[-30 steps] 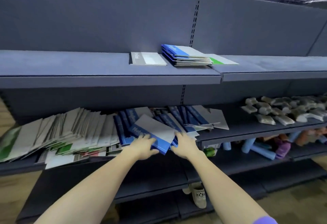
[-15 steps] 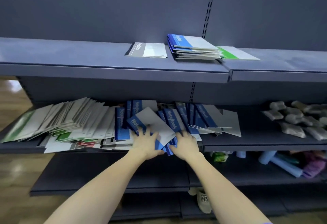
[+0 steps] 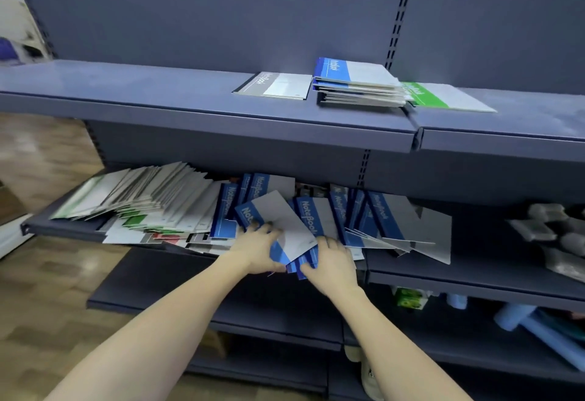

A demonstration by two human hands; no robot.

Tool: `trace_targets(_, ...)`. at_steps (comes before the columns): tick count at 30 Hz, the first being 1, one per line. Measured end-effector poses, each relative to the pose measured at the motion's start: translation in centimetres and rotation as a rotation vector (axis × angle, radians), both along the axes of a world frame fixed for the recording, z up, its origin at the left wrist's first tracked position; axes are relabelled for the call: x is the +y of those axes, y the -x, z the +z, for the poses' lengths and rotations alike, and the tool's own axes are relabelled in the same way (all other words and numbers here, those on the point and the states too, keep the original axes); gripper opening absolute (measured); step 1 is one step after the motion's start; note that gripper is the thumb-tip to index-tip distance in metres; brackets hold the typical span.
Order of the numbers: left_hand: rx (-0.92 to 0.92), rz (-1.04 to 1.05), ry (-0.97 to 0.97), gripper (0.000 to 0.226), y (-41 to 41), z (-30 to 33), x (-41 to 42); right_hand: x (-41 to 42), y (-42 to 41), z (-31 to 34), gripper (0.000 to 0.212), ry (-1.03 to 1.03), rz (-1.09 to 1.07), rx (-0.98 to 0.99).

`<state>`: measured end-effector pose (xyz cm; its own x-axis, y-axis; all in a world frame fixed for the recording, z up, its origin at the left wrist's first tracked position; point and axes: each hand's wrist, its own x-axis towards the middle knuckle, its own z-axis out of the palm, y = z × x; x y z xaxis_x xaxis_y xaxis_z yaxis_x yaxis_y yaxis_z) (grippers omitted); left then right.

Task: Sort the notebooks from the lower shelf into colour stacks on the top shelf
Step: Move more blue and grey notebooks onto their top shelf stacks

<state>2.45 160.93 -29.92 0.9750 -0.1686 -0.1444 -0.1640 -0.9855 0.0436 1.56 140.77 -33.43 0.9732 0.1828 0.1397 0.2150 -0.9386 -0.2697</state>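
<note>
On the lower shelf (image 3: 443, 269) a loose spread of notebooks leans and overlaps: a grey-and-green fanned pile (image 3: 142, 201) at the left, blue-spined notebooks (image 3: 376, 214) at the right. A small bundle of blue notebooks (image 3: 281, 229) lies tilted at the front edge. On the top shelf (image 3: 158, 96) lie a grey notebook (image 3: 275, 85), a blue stack (image 3: 357, 84) and a green notebook (image 3: 446, 96), side by side.
</note>
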Motion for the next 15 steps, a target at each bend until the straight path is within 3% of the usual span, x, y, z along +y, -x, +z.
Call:
trace_targets(11,0.073,0.024,-0.246,0.09,1.5,-0.5,-2.1,-1.6,0.7,0.1,0.067,0.016,0.127,-0.028)
trace_targets(15,0.019,0.024,-0.257,0.083,1.9,-0.4,-1.2,-2.3,0.7,0.6,0.058,0.021,0.146,-0.041)
